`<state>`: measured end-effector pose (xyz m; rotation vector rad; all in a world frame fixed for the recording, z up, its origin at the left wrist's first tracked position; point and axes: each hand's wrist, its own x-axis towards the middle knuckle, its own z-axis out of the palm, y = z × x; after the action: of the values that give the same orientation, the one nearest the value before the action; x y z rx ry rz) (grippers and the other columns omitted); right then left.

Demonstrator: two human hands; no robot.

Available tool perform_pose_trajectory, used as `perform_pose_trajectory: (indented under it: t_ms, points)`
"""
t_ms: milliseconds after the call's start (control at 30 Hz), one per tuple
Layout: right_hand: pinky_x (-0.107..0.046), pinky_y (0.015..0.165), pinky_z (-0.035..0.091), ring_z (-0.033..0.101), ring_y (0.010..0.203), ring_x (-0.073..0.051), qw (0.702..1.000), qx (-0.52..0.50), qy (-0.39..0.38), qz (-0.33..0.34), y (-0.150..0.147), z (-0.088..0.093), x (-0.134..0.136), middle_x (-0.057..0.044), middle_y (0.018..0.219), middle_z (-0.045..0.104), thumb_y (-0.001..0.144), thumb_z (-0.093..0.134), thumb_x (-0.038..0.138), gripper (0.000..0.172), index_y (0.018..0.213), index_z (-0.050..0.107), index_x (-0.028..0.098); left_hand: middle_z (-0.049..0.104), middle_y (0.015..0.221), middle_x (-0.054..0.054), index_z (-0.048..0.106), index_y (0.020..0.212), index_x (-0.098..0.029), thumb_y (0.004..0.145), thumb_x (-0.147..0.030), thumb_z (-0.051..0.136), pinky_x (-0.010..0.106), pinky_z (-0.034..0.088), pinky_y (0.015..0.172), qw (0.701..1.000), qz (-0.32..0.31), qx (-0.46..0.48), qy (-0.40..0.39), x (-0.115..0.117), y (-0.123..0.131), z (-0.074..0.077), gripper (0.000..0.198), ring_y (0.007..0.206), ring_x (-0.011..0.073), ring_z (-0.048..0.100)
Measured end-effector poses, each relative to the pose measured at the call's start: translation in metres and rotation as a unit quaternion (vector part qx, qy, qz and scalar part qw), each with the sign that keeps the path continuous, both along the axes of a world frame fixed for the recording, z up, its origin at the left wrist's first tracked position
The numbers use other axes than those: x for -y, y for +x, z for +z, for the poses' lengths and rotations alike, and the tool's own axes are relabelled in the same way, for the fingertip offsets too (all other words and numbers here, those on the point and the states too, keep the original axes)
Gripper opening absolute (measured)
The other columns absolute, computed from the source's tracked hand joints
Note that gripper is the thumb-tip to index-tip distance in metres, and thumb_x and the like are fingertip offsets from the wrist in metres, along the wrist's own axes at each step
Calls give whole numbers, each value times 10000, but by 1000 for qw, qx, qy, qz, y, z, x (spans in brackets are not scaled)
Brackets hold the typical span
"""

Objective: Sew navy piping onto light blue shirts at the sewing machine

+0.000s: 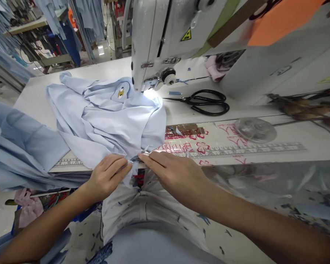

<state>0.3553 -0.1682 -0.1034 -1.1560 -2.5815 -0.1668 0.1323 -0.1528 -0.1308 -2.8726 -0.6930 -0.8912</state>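
Left hand (107,176) clamps a crumpled pale blue shirt (107,124) at the near edge of the counter (35,106), right hand (173,176) just beside it, fingertips on the cloth; sewing machine (159,40) stands far, scissors (200,103) right.

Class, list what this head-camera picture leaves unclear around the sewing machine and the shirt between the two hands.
Head view:
- Sewing machine: top cut off by the upper edge.
- Its needle area: hidden by glare and the light-blue shirt.
- Shiny strip: partly covered by the left hand and right hand.
- Embroidered badge: too small to identify.
- Orange sheet: blurred, cut off by the upper edge.
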Motion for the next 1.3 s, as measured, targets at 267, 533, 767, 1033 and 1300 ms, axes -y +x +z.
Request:
perform_pose_trajectory:
  t_ms: [267, 533, 767, 1033, 1300]
  points:
    - [-277, 519, 418, 586, 727, -182, 999, 21, -22, 14, -3, 3, -1, -98, 977, 647, 755, 412, -29, 383, 1084, 570, 86, 602, 972, 137, 544, 1089, -64, 810, -14, 537, 400, 526, 814, 1000, -11, -1, 7, -2, -1, -1, 283, 1008, 243, 541]
    - [-271, 486, 398, 574, 685, -168, 999, 37, -13, 21, -8, 5, -2, -85, 921, 647, 774, 407, -26, 332, 1023, 590, 96, 615, 961, 136, 554, 1068, -59, 806, -25, 553, 388, 534, 803, 1000, -8, -3, 21, -3, 0, -1, 264, 998, 241, 551]
    - [-279, 481, 394, 562, 678, -175, 997, 80, -9, 17, -12, 7, -2, -94, 884, 643, 772, 405, -32, 359, 1057, 593, 79, 639, 920, 132, 575, 1021, -57, 820, -32, 520, 379, 543, 778, 999, -22, 29, 20, -1, -1, 2, 210, 958, 232, 577]
    - [-272, 463, 321, 549, 665, -178, 996, 90, -16, 15, -15, 8, -2, -92, 880, 646, 764, 458, -13, 301, 1003, 611, 89, 674, 862, 109, 610, 924, -79, 878, -97, 421, 340, 554, 751, 994, -78, 19, 78, 5, -15, 6, 195, 913, 205, 624]
    - [-236, 482, 324, 537, 573, -124, 975, -124, -182, -22, 6, 5, -13, -26, 807, 638, 833, 525, 277, 195, 991, 568, 172, 677, 862, 61, 577, 1062, -163, 853, -74, 452, 259, 528, 754, 960, -82, 34, -266, 18, -12, 38, 259, 829, 152, 640]
